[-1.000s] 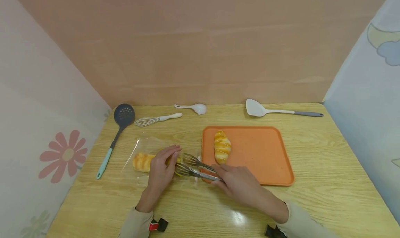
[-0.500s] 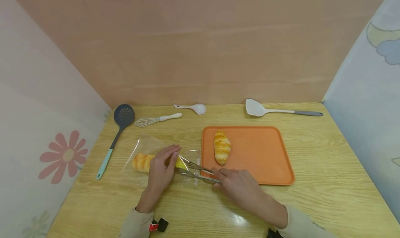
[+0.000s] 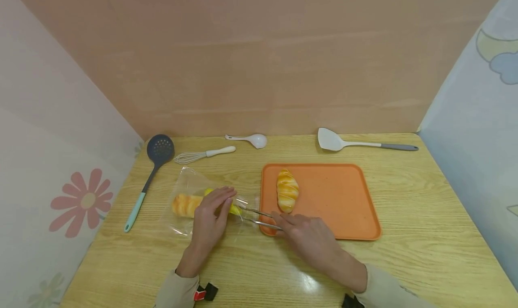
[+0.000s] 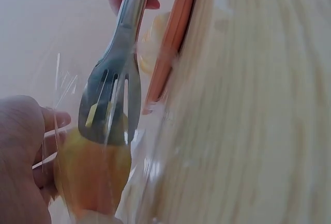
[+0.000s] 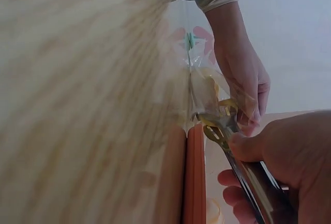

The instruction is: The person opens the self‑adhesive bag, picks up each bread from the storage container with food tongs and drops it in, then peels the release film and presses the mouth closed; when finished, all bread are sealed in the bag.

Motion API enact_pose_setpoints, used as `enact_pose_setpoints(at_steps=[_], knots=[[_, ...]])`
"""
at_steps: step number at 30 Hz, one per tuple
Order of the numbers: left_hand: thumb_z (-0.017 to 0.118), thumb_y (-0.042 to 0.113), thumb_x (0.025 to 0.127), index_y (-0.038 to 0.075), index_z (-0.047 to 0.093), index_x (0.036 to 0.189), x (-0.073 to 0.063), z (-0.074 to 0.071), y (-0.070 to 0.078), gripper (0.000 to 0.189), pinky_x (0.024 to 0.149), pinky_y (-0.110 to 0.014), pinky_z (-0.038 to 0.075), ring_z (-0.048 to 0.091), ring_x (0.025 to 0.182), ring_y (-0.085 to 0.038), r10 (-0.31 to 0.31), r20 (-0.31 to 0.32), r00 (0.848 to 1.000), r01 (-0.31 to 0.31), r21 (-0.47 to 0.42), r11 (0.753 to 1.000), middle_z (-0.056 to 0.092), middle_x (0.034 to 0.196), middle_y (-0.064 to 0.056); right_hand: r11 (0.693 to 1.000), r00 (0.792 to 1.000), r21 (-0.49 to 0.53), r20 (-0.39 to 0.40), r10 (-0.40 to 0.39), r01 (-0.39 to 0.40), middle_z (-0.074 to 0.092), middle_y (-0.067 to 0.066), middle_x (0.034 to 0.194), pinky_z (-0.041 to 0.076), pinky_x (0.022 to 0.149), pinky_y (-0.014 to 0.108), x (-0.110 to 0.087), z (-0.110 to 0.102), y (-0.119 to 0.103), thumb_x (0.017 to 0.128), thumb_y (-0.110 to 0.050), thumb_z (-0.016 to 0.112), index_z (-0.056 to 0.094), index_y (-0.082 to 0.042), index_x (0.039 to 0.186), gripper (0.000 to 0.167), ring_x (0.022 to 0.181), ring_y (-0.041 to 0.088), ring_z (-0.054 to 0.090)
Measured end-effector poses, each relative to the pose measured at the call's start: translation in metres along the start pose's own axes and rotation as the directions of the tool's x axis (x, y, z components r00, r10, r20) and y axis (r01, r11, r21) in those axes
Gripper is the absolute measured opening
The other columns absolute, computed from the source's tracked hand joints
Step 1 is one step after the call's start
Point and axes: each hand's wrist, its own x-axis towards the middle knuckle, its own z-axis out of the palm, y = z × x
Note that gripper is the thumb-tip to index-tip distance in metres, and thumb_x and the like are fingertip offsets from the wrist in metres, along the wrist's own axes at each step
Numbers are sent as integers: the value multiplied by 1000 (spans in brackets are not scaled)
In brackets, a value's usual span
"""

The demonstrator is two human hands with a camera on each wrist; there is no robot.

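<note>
My left hand (image 3: 209,220) grips a clear plastic bag (image 3: 189,182) lying on the left half of the table. Inside the bag is a golden bread roll (image 3: 184,205), and a bright yellow piece (image 3: 235,209) shows beside the left hand, its middle hidden under the fingers. My right hand (image 3: 309,240) holds metal serving tongs (image 4: 129,32) by the handle. Their slotted heads reach into the bag's right end, overlapping the yellow piece in the left wrist view.
An orange tray (image 3: 332,200) bearing a scored bread (image 3: 288,191) stands right of the bag. Along the back lie a skimmer (image 3: 161,149), a whisk (image 3: 206,154), a white spoon (image 3: 256,140) and a turner (image 3: 332,140). Walls enclose the back and sides.
The tongs, first lying broad over the yellow piece, have turned edge-on, one arm on either side of its end. The bag and roll have shifted slightly. The left hand stays nearly still.
</note>
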Motion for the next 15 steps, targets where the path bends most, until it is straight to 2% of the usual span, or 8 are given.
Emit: enact_pose_setpoints(at_steps=[4,7,10,15], knots=[[73,13,109,8,85,122,-7,6,-19,18,120,-38,53,75,125,-32,2,-7,1000,-2,-17,1000,82,126,-9,999,999,11,-6,-41,41,85,-3,114,52,45,26,3,1,2,84,-24,98,80,-19,134,53,69,12,75],[73,12,109,7,84,122,-6,3,-15,18,122,-46,51,74,128,-35,-40,36,999,40,5,999,81,128,-11,996,998,49,4,-68,68,85,-4,115,55,48,27,3,0,9,84,-21,98,82,-21,132,51,76,13,79],[74,7,106,3,84,120,0,-3,-2,17,118,-55,53,75,123,-38,-43,61,997,41,40,998,82,125,-13,993,998,95,-5,-65,65,85,-4,117,58,52,29,1,-2,14,81,-20,99,83,-20,132,53,81,14,81],[73,9,107,4,84,118,-1,-1,-1,16,114,-48,57,80,111,-30,62,59,996,-64,18,998,83,118,-10,985,999,175,33,7,-13,83,-3,122,63,60,33,2,-2,10,87,-27,96,82,-18,135,50,90,14,82]])
